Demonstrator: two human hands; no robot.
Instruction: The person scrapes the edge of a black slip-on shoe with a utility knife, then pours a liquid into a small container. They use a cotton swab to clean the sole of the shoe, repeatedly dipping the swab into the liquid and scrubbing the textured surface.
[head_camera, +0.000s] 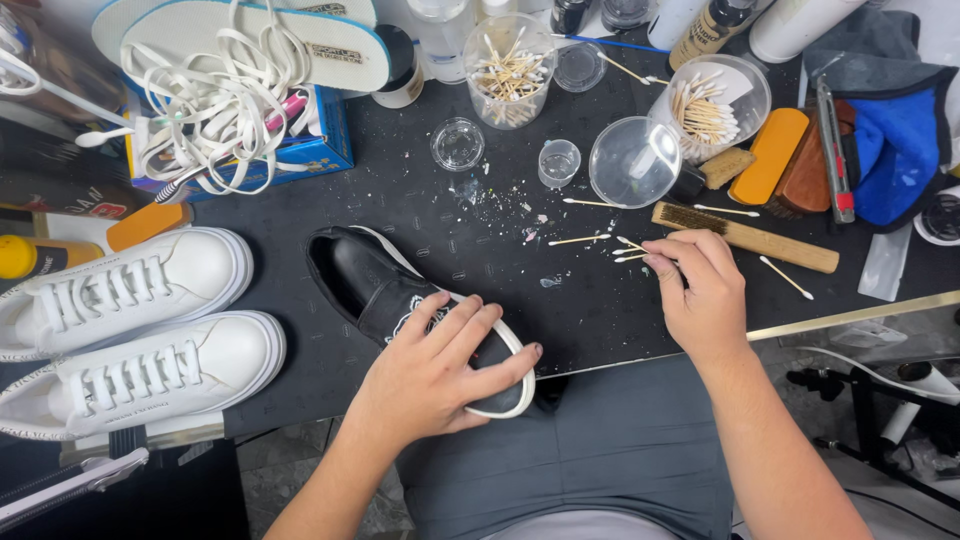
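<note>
We see both bare forearms reaching up from the lower edge, angled toward each other. Our left hand (435, 370) lies palm down, fingers spread and curved over in a loose clasp, thumb stretched out to the right. Our right hand (700, 290) is knuckles up, fingertips pinched together at its upper left.

blk shoe (390, 295), wht sneakers (150, 370), blue cloth (900, 150)

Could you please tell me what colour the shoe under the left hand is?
The shoe is black with a white sole edge, seen in the head view.
</note>
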